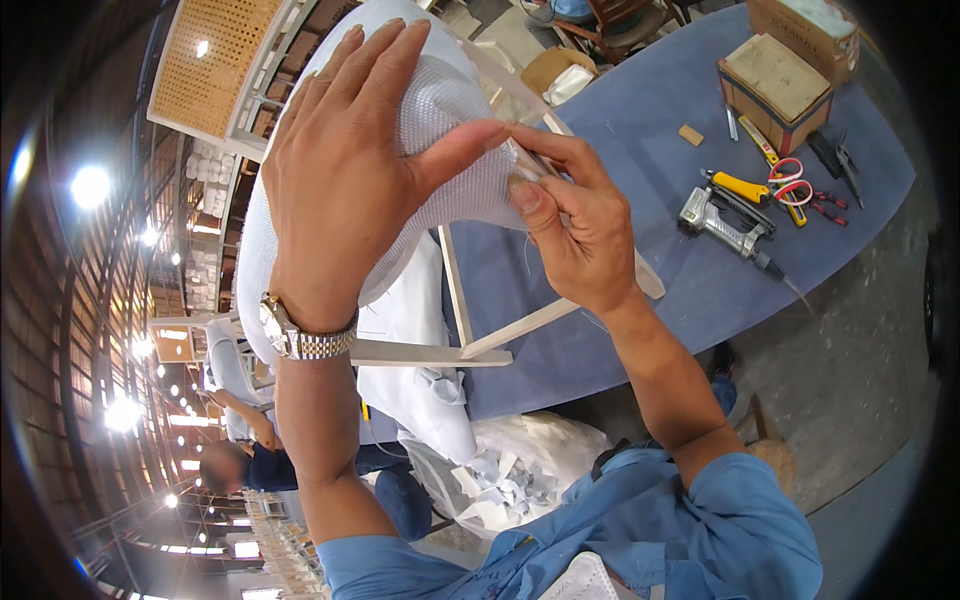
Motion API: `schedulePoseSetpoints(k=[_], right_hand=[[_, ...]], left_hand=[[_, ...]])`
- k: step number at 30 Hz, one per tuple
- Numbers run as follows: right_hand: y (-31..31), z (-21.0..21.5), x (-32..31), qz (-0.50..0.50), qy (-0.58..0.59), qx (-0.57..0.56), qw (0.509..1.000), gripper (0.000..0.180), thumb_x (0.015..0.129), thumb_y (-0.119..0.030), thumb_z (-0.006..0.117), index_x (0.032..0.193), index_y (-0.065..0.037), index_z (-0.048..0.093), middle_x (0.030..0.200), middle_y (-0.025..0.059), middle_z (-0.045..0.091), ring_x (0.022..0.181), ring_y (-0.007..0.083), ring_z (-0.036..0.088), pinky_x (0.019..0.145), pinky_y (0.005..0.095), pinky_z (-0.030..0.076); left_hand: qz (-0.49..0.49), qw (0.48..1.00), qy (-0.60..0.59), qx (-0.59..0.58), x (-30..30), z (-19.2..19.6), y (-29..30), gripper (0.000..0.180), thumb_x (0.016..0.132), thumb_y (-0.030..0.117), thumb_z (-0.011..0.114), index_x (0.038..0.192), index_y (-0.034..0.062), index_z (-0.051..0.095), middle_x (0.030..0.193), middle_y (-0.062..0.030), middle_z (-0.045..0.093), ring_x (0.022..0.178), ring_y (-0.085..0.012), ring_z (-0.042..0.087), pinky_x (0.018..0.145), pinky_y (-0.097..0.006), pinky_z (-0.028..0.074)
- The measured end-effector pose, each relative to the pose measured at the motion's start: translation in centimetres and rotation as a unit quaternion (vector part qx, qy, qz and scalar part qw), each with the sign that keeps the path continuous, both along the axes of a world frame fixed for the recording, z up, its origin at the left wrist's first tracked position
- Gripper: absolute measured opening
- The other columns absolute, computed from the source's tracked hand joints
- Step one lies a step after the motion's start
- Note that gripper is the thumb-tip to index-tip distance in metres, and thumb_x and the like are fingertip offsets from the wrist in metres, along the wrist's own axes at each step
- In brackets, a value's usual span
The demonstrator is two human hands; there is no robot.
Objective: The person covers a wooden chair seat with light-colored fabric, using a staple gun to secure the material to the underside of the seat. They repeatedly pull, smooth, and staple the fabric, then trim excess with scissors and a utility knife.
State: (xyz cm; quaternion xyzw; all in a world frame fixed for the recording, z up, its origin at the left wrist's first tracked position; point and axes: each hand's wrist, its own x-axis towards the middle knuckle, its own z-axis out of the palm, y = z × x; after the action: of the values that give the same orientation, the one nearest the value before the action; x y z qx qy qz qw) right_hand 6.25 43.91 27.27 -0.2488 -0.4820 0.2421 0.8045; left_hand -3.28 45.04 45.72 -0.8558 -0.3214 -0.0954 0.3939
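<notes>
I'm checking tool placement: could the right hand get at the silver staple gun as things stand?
Probably yes: the silver staple gun lies right of the right hand, mostly blue tabletop showing between them. The hand is pinching pale mesh fabric, though, and would likely need to let go first.

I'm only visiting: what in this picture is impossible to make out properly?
In the head view:
- Exactly what the right fingers grip at the edge of the pale mesh cover: the fingers themselves hide it.
- The mesh beneath the left hand: covered by that hand.
- The watch reading: too small.
- The rear cardboard box: upper edge cuts it off.
</notes>
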Motion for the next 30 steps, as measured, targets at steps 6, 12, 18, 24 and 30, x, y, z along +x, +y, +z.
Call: schedulePoseSetpoints(k=[6,12,18,24,30], right_hand=[[-0.6,-0.2,0.3,0.016,0.043,-0.007,0.999,0.025,0.087,-0.021,0.075,0.076,0.000,0.066,0.118,0.0173,0.065,0.105,0.0304,0.064,0.086,0.0351,0.052],[-0.5,0.5,-0.3,-0.065,0.051,0.017,0.996,0.028,0.083,-0.022,0.080,0.075,-0.003,0.061,0.115,0.0173,0.065,0.102,0.0308,0.066,0.083,0.0342,0.054],[-0.1,-0.3,-0.1,-0.051,-0.004,0.032,0.998,0.027,0.089,-0.020,0.073,0.075,0.000,0.062,0.121,0.0158,0.066,0.099,0.0276,0.066,0.079,0.0335,0.054],[-0.1,-0.4,0.6,0.005,-0.004,0.017,1.000,0.028,0.091,-0.020,0.071,0.074,0.001,0.062,0.121,0.0154,0.066,0.096,0.0259,0.067,0.077,0.0328,0.054],[-0.1,-0.1,1.2,0.011,-0.024,0.011,1.000,0.029,0.091,-0.019,0.070,0.072,0.001,0.061,0.120,0.0152,0.067,0.097,0.0256,0.067,0.077,0.0322,0.053]], left_hand=[[0.010,1.000,0.004,0.003,0.2,-0.1,0.0,0.072,0.075,0.045,0.081,0.134,0.0126,0.058,0.133,-0.0138,0.062,0.119,-0.0341,0.061,0.095,-0.041,0.052],[0.023,1.000,0.005,0.008,0.3,-0.2,-0.1,0.071,0.075,0.046,0.080,0.134,0.0131,0.058,0.134,-0.0137,0.061,0.118,-0.0329,0.062,0.094,-0.041,0.052],[-0.001,1.000,0.002,0.009,-0.1,-0.2,0.2,0.074,0.074,0.048,0.081,0.135,0.0133,0.058,0.133,-0.0136,0.062,0.117,-0.0329,0.063,0.092,-0.042,0.053],[0.006,1.000,0.003,0.016,0.4,-0.4,-0.2,0.075,0.073,0.049,0.081,0.134,0.0132,0.059,0.133,-0.0132,0.062,0.119,-0.0312,0.062,0.094,-0.040,0.053],[0.039,0.999,-0.013,0.022,0.5,-0.5,-0.3,0.073,0.072,0.052,0.081,0.131,0.0137,0.062,0.132,-0.0120,0.062,0.123,-0.0302,0.059,0.097,-0.041,0.051]])
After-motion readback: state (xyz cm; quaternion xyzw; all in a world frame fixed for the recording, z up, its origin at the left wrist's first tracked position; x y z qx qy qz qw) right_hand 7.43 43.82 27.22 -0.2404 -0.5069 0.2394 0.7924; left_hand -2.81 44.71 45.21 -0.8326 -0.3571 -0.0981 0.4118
